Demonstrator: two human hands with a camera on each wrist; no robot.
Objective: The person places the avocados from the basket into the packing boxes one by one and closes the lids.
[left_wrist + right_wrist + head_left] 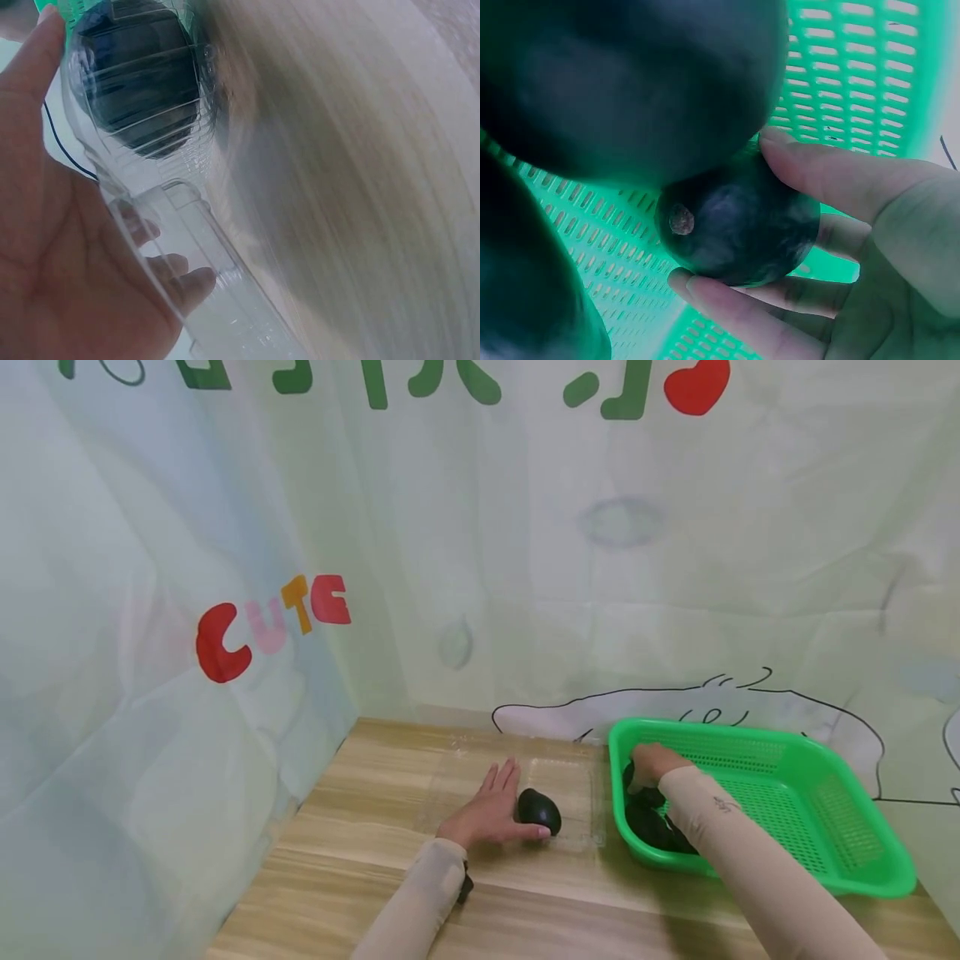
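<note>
My right hand [654, 766] reaches into the left end of the green plastic basket [873, 827]. Thumb and fingers grip a small dark avocado [735, 217] with a round stem scar facing the camera. Two more dark avocados [630, 82] lie close beside it in the basket. My left hand [491, 814] lies over a clear plastic clamshell box [577, 777], fingers extended and thumb along its near side. Inside the box, next to that thumb, sits one dark avocado [142, 82], seen through the ribbed clear wall in the left wrist view.
The box and basket stand side by side on a wood-grain table [330, 860]. A pale printed curtain [480, 568] with coloured letters hangs right behind and to the left of the table.
</note>
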